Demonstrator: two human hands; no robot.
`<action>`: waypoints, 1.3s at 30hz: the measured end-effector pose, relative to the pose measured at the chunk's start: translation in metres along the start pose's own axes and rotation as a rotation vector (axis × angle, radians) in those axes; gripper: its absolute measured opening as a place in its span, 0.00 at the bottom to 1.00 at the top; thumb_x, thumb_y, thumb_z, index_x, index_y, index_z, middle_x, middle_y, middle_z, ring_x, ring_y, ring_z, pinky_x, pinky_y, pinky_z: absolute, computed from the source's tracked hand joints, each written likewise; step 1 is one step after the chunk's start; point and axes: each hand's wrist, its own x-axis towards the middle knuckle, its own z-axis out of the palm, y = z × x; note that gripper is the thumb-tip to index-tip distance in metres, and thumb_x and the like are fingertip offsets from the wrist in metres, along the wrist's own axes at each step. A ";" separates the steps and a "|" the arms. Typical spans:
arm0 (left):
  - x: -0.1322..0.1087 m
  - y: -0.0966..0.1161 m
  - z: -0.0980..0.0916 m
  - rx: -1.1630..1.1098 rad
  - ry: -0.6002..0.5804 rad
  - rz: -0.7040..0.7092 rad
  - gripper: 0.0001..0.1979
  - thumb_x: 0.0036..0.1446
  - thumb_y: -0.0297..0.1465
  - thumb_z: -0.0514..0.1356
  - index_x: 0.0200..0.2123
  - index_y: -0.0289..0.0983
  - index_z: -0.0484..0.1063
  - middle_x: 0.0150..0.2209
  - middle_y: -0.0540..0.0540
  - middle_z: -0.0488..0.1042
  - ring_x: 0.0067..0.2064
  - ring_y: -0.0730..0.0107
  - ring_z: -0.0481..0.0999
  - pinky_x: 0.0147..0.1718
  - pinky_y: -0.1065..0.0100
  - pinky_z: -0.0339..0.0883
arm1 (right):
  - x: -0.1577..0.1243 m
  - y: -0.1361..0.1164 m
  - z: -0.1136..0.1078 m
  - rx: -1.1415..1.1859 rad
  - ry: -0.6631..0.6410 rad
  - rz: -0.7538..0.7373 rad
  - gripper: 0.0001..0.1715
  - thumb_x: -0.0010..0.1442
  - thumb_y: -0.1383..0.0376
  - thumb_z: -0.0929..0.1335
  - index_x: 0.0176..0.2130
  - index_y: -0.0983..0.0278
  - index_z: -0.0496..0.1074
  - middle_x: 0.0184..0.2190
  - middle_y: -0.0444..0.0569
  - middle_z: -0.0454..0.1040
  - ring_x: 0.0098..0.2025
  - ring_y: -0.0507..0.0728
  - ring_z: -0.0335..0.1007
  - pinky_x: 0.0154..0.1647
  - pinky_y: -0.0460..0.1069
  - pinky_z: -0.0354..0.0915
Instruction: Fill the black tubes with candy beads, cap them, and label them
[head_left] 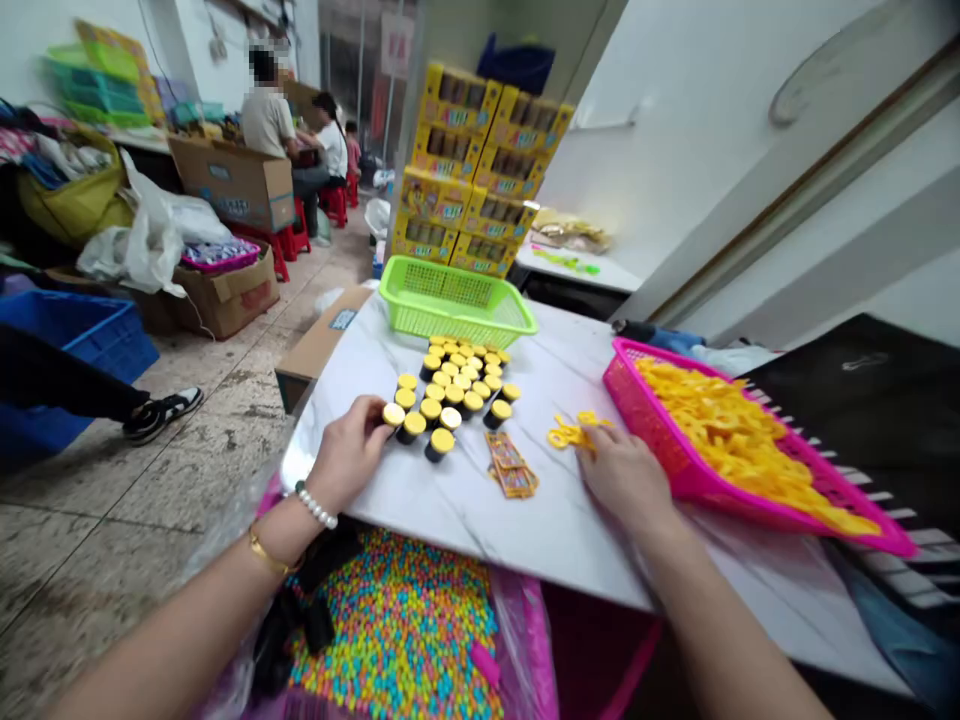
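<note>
Two bare hands are on the marble-patterned worktop (465, 520). The left hand (349, 450) has its thumb and fingers closed round one yellow-lidded jar (393, 414), which stands at the near-left end of the cluster of jars (459, 385), close to the worktop's left edge. The right hand (626, 478) lies palm down with its fingers curled toward the loose yellow plastic pieces (568, 433). I cannot tell whether it has hold of one.

The jars stand packed together and touching, so a sideways pull on the gripped one would likely tip its neighbours and send them rolling toward the left edge and the floor. The printed sticker strips (512, 466) lie between the hands, near the front edge. A sweep of either wrist could push them off into the tub of coloured candies (405, 630) below, where they would be hard to find.

The pink basket (634, 415) of yellow pieces sits tilted along the right edge, just beside the right hand. A nudge from that forearm may slide it or spill its load. The green basket (420, 310) at the far edge looks safely out of reach.
</note>
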 end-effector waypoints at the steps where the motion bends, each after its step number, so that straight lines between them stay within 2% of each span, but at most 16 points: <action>1: -0.002 -0.003 0.001 0.008 0.012 0.007 0.16 0.57 0.29 0.58 0.50 0.39 0.67 0.43 0.44 0.80 0.44 0.63 0.80 0.45 0.60 0.72 | -0.003 -0.003 -0.001 0.051 0.079 -0.007 0.24 0.64 0.60 0.63 0.55 0.70 0.72 0.54 0.65 0.72 0.53 0.70 0.70 0.52 0.62 0.67; 3: -0.007 -0.008 0.001 0.117 0.051 0.049 0.18 0.55 0.29 0.59 0.50 0.38 0.68 0.42 0.43 0.78 0.44 0.60 0.78 0.45 0.58 0.72 | -0.015 -0.018 -0.009 0.241 0.230 -0.020 0.29 0.61 0.57 0.65 0.57 0.69 0.69 0.55 0.65 0.71 0.54 0.69 0.69 0.54 0.62 0.66; 5: -0.011 -0.011 -0.001 0.242 0.071 0.101 0.15 0.55 0.29 0.59 0.46 0.37 0.70 0.41 0.42 0.76 0.43 0.59 0.77 0.44 0.57 0.72 | -0.033 -0.047 -0.021 0.514 0.249 -0.026 0.37 0.60 0.53 0.67 0.63 0.67 0.62 0.49 0.61 0.74 0.43 0.63 0.74 0.47 0.60 0.70; 7: -0.011 -0.010 -0.005 0.334 0.056 0.128 0.18 0.54 0.32 0.60 0.48 0.35 0.70 0.43 0.39 0.76 0.42 0.57 0.77 0.43 0.57 0.71 | -0.051 -0.087 -0.035 0.785 0.070 -0.038 0.48 0.58 0.52 0.69 0.69 0.66 0.50 0.40 0.52 0.76 0.30 0.57 0.72 0.37 0.56 0.71; 10: 0.001 -0.001 -0.009 0.458 -0.083 0.059 0.40 0.50 0.38 0.65 0.63 0.30 0.57 0.47 0.31 0.76 0.44 0.49 0.79 0.38 0.58 0.71 | -0.059 -0.143 -0.049 0.987 -0.197 -0.057 0.59 0.50 0.56 0.74 0.70 0.69 0.45 0.30 0.46 0.75 0.28 0.57 0.72 0.31 0.53 0.68; 13: 0.024 0.008 -0.009 0.510 -0.280 -0.024 0.53 0.44 0.43 0.70 0.66 0.27 0.50 0.43 0.30 0.79 0.45 0.43 0.80 0.33 0.61 0.69 | -0.042 -0.175 -0.051 1.022 -0.303 -0.035 0.49 0.49 0.60 0.75 0.63 0.69 0.56 0.25 0.45 0.74 0.27 0.59 0.71 0.27 0.51 0.63; 16: 0.049 0.013 -0.003 0.438 -0.375 0.005 0.48 0.39 0.39 0.73 0.62 0.32 0.57 0.45 0.34 0.80 0.47 0.45 0.80 0.36 0.62 0.70 | -0.016 -0.185 -0.048 0.976 -0.261 -0.022 0.34 0.49 0.62 0.74 0.53 0.66 0.64 0.28 0.49 0.76 0.29 0.59 0.72 0.28 0.50 0.61; 19: 0.073 0.015 0.004 0.380 -0.410 0.046 0.45 0.37 0.36 0.74 0.58 0.37 0.62 0.51 0.38 0.78 0.51 0.49 0.78 0.44 0.62 0.71 | 0.007 -0.189 -0.049 0.957 -0.227 -0.030 0.30 0.49 0.64 0.75 0.51 0.65 0.66 0.32 0.50 0.77 0.32 0.59 0.73 0.30 0.49 0.62; 24: 0.100 0.019 0.009 0.402 -0.383 0.039 0.46 0.35 0.36 0.75 0.58 0.34 0.62 0.52 0.37 0.77 0.53 0.49 0.77 0.47 0.63 0.71 | 0.018 -0.200 -0.053 0.957 -0.262 -0.014 0.31 0.50 0.65 0.75 0.53 0.68 0.68 0.24 0.46 0.75 0.27 0.57 0.71 0.30 0.49 0.63; 28: 0.069 0.016 0.000 0.426 -0.275 0.015 0.49 0.42 0.37 0.73 0.63 0.27 0.55 0.48 0.31 0.75 0.49 0.48 0.77 0.44 0.58 0.71 | -0.002 -0.175 -0.059 0.943 -0.253 -0.052 0.39 0.51 0.63 0.75 0.60 0.70 0.65 0.24 0.45 0.75 0.27 0.56 0.71 0.32 0.50 0.65; 30: 0.029 0.010 -0.013 0.373 -0.083 0.133 0.39 0.50 0.40 0.69 0.61 0.30 0.60 0.42 0.38 0.76 0.40 0.57 0.77 0.39 0.60 0.71 | -0.011 -0.141 -0.065 0.883 -0.164 -0.088 0.34 0.56 0.62 0.72 0.60 0.67 0.67 0.27 0.46 0.77 0.29 0.55 0.72 0.35 0.50 0.66; 31: 0.006 0.006 -0.021 0.330 -0.066 0.182 0.31 0.54 0.39 0.66 0.57 0.32 0.65 0.37 0.42 0.76 0.35 0.63 0.76 0.36 0.62 0.70 | -0.013 -0.120 -0.067 0.829 -0.105 -0.071 0.28 0.59 0.63 0.71 0.58 0.66 0.70 0.29 0.47 0.78 0.30 0.54 0.73 0.37 0.50 0.66; 33: -0.038 0.001 -0.040 0.264 -0.144 0.290 0.12 0.61 0.38 0.60 0.44 0.36 0.74 0.30 0.48 0.75 0.29 0.70 0.73 0.33 0.67 0.69 | -0.008 -0.074 -0.065 0.594 -0.016 0.018 0.22 0.60 0.65 0.70 0.54 0.65 0.75 0.37 0.52 0.80 0.37 0.55 0.74 0.42 0.51 0.66; 34: -0.056 -0.002 -0.048 0.260 -0.196 0.333 0.09 0.63 0.36 0.58 0.39 0.37 0.75 0.30 0.48 0.75 0.29 0.70 0.74 0.33 0.68 0.69 | -0.003 -0.053 -0.059 0.553 -0.040 0.057 0.23 0.60 0.66 0.70 0.54 0.67 0.75 0.43 0.57 0.79 0.42 0.58 0.74 0.46 0.54 0.64; 36: -0.082 -0.010 -0.062 0.321 -0.268 0.354 0.10 0.65 0.33 0.56 0.37 0.36 0.76 0.33 0.46 0.78 0.34 0.69 0.76 0.37 0.67 0.70 | 0.008 -0.019 -0.035 0.431 -0.120 0.035 0.22 0.60 0.69 0.71 0.54 0.69 0.76 0.52 0.63 0.76 0.51 0.62 0.73 0.50 0.57 0.61; 39: -0.101 -0.027 -0.074 0.541 -0.374 0.291 0.12 0.65 0.30 0.55 0.42 0.34 0.77 0.40 0.40 0.79 0.40 0.62 0.77 0.42 0.61 0.71 | 0.012 0.002 0.002 0.250 -0.116 -0.148 0.19 0.62 0.71 0.69 0.53 0.68 0.77 0.55 0.65 0.74 0.58 0.63 0.69 0.55 0.59 0.56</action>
